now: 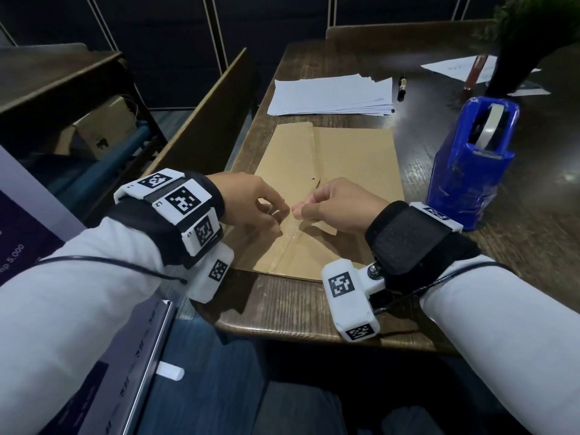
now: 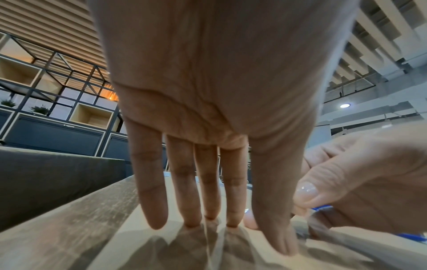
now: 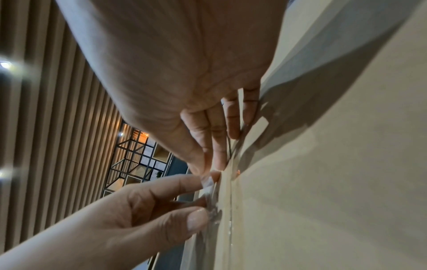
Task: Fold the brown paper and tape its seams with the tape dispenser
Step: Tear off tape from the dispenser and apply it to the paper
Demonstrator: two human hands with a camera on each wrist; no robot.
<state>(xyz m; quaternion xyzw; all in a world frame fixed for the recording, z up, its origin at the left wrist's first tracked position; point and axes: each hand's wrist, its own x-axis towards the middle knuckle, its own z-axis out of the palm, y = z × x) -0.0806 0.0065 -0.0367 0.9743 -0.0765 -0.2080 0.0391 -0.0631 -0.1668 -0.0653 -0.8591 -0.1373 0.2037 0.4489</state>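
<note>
Brown paper (image 1: 329,183), folded, flat on wooden counter (image 1: 282,312); blue tape dispenser (image 1: 470,164) upright at its right. Head view: left hand (image 1: 248,202) and right hand (image 1: 335,211) meet fingertip to fingertip over the seam. Left wrist view: fingers (image 2: 152,191) extended, tips on paper. Right wrist view: both hands pinch clear tape (image 3: 211,201) at the seam.

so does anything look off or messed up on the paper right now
Yes: the clear strip of tape is crumpled where both hands pinch it, above the centre seam of the folded brown paper, not lying flat. A small tear or hole sits beside that seam. Nothing else stands out.
</note>
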